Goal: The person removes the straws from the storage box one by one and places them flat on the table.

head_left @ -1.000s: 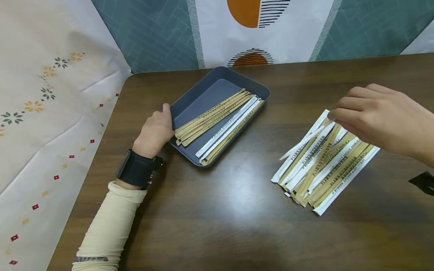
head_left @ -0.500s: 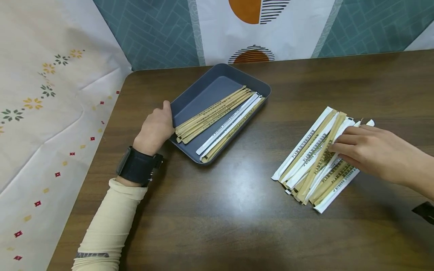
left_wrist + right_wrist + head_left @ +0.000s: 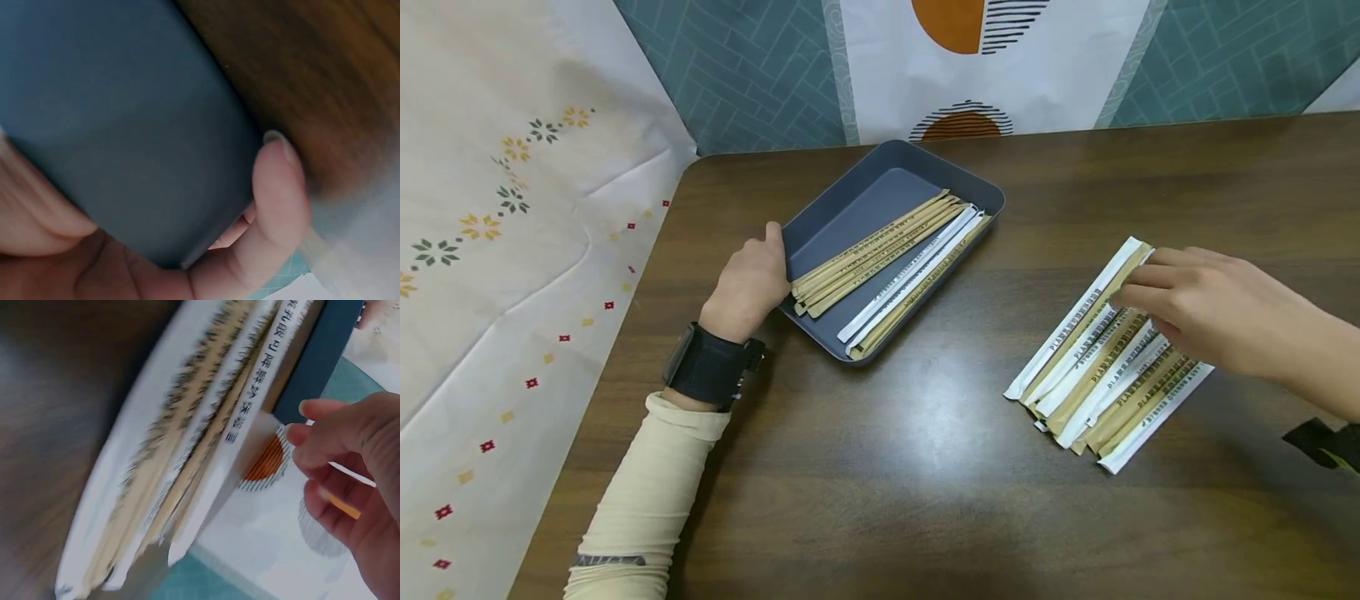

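Observation:
My left hand [image 3: 751, 271] grips the near-left side of a dark blue-grey tray [image 3: 842, 196]; the left wrist view shows its fingers curled about the tray's corner [image 3: 175, 244]. Two groups of paper-wrapped straws [image 3: 880, 250], tan on the left and white with tan on the right, lie slantwise in the tray. My right hand [image 3: 1210, 308] is over the far end of a row of white and tan paper-wrapped straws [image 3: 1097, 383] on the table, hiding part of it. In the right wrist view, its loosely bent fingers [image 3: 319, 437] sit right beside the straws, with none visible between them.
The brown wooden table [image 3: 925, 483] extends between tray and straw row. A patterned cloth [image 3: 542, 250] covers the left side, and a teal and white patterned cloth [image 3: 760, 75] lies beyond the table's far edge.
My right hand has moved over the straws, down and then slightly back up. The tilted straws on top now lie parallel with the others. My left hand stays on the tray.

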The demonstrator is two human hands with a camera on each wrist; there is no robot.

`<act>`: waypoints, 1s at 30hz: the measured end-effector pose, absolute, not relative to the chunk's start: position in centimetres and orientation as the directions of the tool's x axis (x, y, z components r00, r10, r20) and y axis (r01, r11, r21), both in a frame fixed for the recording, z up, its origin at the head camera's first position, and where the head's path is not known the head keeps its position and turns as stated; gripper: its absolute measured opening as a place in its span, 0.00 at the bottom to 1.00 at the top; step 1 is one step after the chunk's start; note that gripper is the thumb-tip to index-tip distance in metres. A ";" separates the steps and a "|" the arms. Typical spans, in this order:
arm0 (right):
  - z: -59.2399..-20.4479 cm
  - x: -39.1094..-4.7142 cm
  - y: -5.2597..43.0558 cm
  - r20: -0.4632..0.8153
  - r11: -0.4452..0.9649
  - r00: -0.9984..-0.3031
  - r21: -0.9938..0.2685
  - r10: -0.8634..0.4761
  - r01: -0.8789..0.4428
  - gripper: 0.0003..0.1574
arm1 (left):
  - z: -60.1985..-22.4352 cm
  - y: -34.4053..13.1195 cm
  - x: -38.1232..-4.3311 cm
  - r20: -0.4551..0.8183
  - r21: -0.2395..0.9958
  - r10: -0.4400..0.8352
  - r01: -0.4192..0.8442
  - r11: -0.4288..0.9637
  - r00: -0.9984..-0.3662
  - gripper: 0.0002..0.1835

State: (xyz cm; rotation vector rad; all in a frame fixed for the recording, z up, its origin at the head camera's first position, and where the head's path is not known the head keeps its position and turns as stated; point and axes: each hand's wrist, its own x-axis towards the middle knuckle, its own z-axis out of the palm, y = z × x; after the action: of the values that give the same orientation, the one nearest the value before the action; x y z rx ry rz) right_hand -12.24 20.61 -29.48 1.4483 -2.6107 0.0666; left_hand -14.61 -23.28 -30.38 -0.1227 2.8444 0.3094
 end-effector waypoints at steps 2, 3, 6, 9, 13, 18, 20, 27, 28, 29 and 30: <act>-29.4 -13.1 19.5 0.146 0.522 -0.514 0.024 -0.845 -0.853 0.30 | -30.4 -23.4 -14.5 -0.289 0.199 -0.063 -0.124 0.972 -0.955 0.30; -29.4 -13.5 18.8 0.144 0.514 -0.507 0.015 -0.850 -0.858 0.29 | -30.4 -23.5 -14.5 -0.294 0.199 -0.068 -0.130 0.971 -0.954 0.31; -29.1 -14.7 17.0 0.159 0.478 -0.471 0.006 -0.868 -0.878 0.26 | -30.4 -23.7 -14.4 -0.291 0.201 -0.070 -0.133 0.971 -0.954 0.32; -28.6 -15.8 15.2 0.203 0.443 -0.433 0.005 -0.878 -0.897 0.24 | -30.4 -23.9 -14.3 -0.282 0.201 -0.072 -0.132 0.971 -0.957 0.32; -27.8 -17.3 12.5 0.233 0.406 -0.398 -0.012 -0.887 -0.914 0.20 | -30.3 -24.2 -14.1 -0.281 0.189 -0.082 -0.139 0.972 -0.956 0.32; -27.4 -18.6 8.8 0.234 0.367 -0.361 -0.018 -0.903 -0.930 0.15 | -30.3 -24.6 -14.0 -0.283 0.184 -0.088 -0.144 0.972 -0.955 0.32; -27.4 -19.0 7.5 0.232 0.346 -0.340 -0.016 -0.911 -0.938 0.15 | -30.4 -24.6 -14.0 -0.280 0.181 -0.087 -0.141 0.973 -0.956 0.31; -28.2 -19.7 4.8 0.216 0.303 -0.300 -0.021 -0.929 -0.953 0.14 | -30.6 -23.7 -14.5 -0.257 0.179 -0.046 -0.094 0.979 -0.965 0.28; -28.4 -19.7 4.6 0.202 0.312 -0.310 -0.026 -0.929 -0.950 0.14 | -30.6 -23.7 -14.6 -0.256 0.178 -0.042 -0.090 0.980 -0.966 0.28; -28.5 -19.8 4.3 0.190 0.318 -0.318 -0.030 -0.929 -0.948 0.14 | -30.6 -23.6 -14.6 -0.256 0.177 -0.043 -0.090 0.980 -0.966 0.27; -28.7 -19.8 4.1 0.176 0.327 -0.327 -0.034 -0.928 -0.945 0.14 | -30.7 -23.6 -14.6 -0.254 0.176 -0.044 -0.090 0.980 -0.966 0.27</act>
State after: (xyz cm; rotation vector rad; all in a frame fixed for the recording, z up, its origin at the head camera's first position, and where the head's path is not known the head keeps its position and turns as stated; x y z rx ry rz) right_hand -19.85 4.05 -28.67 1.7432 -2.4551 0.1958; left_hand -14.60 -23.57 -30.65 -0.0990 2.8757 0.2719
